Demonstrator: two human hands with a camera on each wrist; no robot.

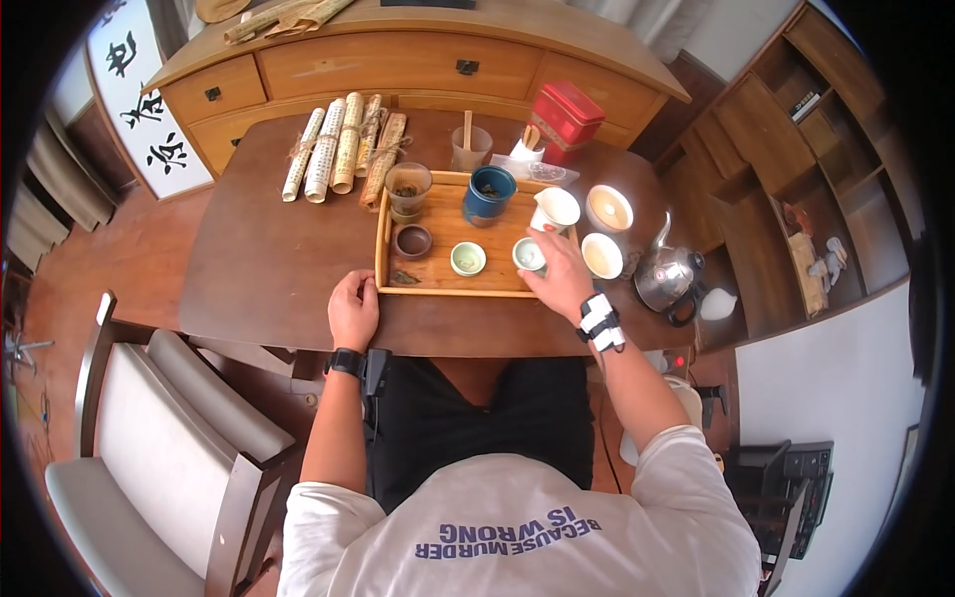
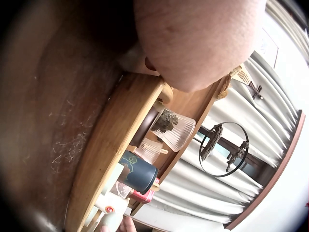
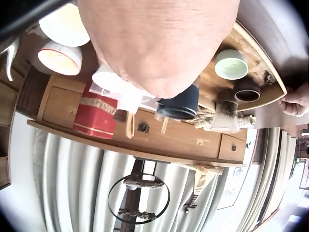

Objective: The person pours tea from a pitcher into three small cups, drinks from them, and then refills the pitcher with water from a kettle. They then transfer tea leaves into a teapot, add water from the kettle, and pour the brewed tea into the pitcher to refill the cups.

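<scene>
A small pale green teacup is pinched by my right hand at the right front of the wooden tray. Fingers show on both sides of this cup in the left wrist view. My left hand rests on the table by the tray's front left corner, its fingers loosely bent. On the tray stand another pale green cup, a dark brown cup, a ribbed glass with dark leaves, a blue canister and a white pitcher.
Right of the tray are two white bowls, one nearer and one farther, and a steel kettle. Tied paper scrolls lie at the back left. A red tin and a glass stand behind the tray.
</scene>
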